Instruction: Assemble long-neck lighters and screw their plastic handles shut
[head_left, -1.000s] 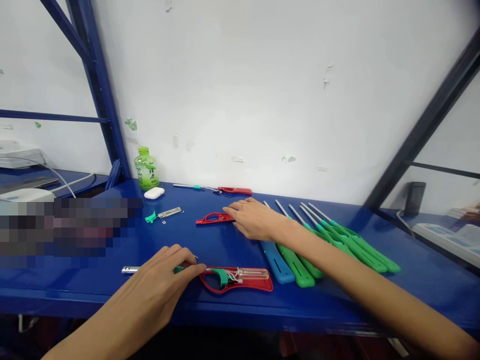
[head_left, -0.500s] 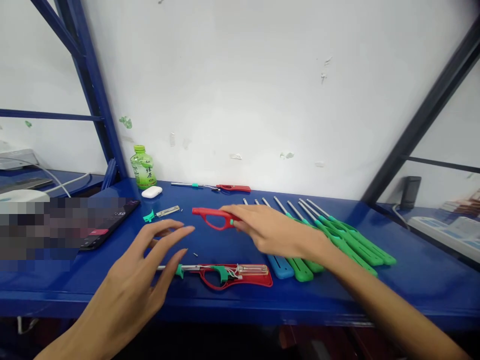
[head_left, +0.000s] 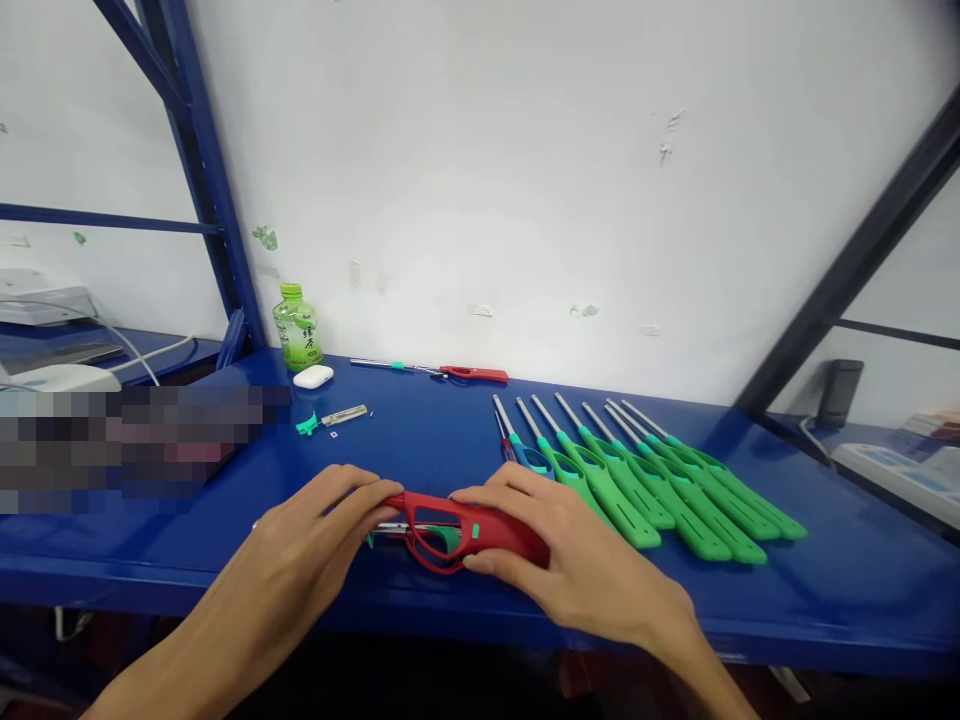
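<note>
A red lighter shell half (head_left: 491, 528) lies over the opened red lighter near the table's front edge; a metal rod and green parts show between the two halves. My right hand (head_left: 555, 545) grips the shell's handle end, thumb on the near side and fingers on the far side. At the nozzle end my left hand (head_left: 322, 530) pinches the shell's narrow tip between thumb and fingers. Inner parts under the handle are hidden. Several green lighters (head_left: 675, 500) with metal rods lie fanned out to the right, with a blue one (head_left: 536, 460) at their left end.
Behind lie another opened red lighter (head_left: 474, 373), a white case (head_left: 313, 376) and a green bottle (head_left: 298, 330). A clear tank with a green piece (head_left: 343, 415) rests left of centre on the blue table (head_left: 420, 440). Blue posts (head_left: 210, 180) stand at left.
The red shell half has come down and nearer, onto the opened lighter, with my right hand. My left hand has closed on its tip. The view has shifted slightly.
</note>
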